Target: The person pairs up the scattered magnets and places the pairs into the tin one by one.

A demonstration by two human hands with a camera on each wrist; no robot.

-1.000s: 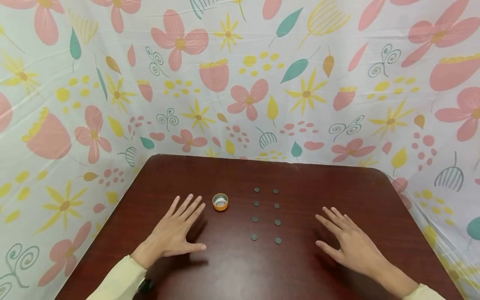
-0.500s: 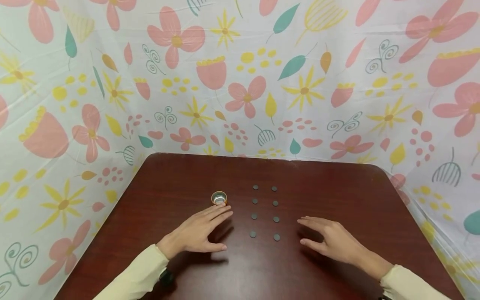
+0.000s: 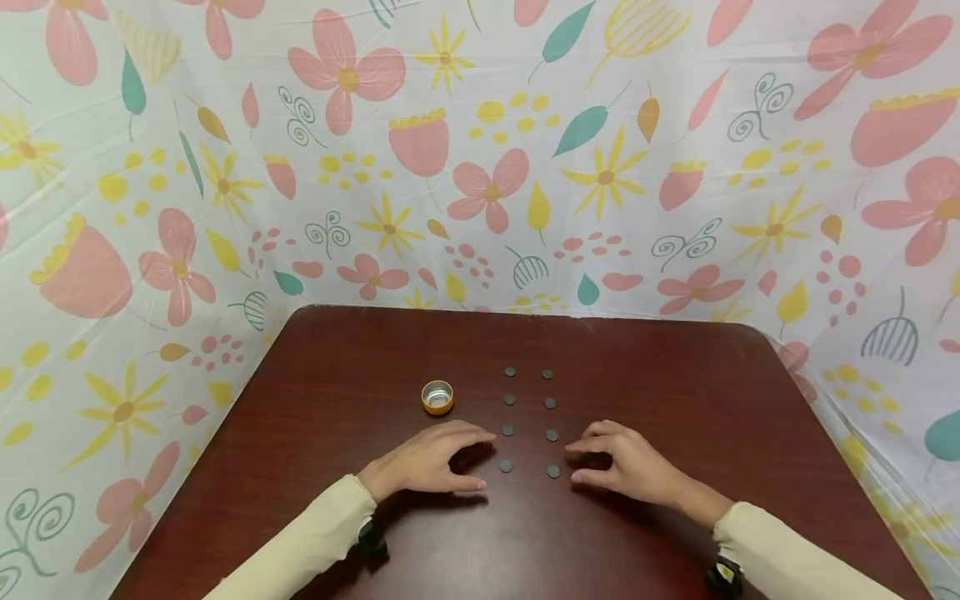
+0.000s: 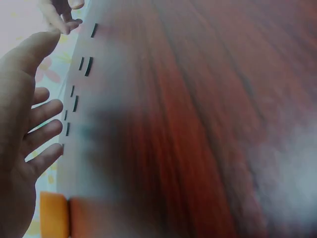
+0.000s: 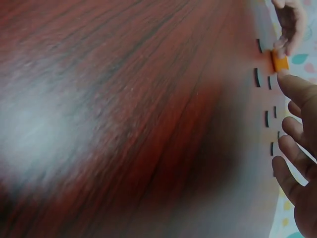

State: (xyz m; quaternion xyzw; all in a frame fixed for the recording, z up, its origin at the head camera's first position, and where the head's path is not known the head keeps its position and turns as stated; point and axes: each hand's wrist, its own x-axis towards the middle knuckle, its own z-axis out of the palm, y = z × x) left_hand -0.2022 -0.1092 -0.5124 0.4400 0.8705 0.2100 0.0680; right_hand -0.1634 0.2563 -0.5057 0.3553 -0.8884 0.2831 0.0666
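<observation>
Several small dark grey discs lie flat on the table in two columns, among them a near left disc [image 3: 506,466] and a near right disc [image 3: 552,472]. My left hand [image 3: 431,458] hovers just left of the columns, thumb and fingers apart with nothing between them. On the other side my right hand [image 3: 630,465] is held the same way, its fingertips close to the right column. A small round orange tin [image 3: 437,398] with a silvery inside stands upright beyond my left hand. In the left wrist view the orange tin [image 4: 54,214] shows at the lower edge, below my fingers.
The dark red-brown wooden table [image 3: 360,350] has a glossy top. A white curtain [image 3: 480,167] printed with flowers and leaves hangs along its back and both sides. Dark wrist cameras sit at both sleeves.
Both hands have moved inward toward the discs, the left to the right and the right to the left. Their spread fingers have relaxed into a looser bend. The discs and tin stay put.
</observation>
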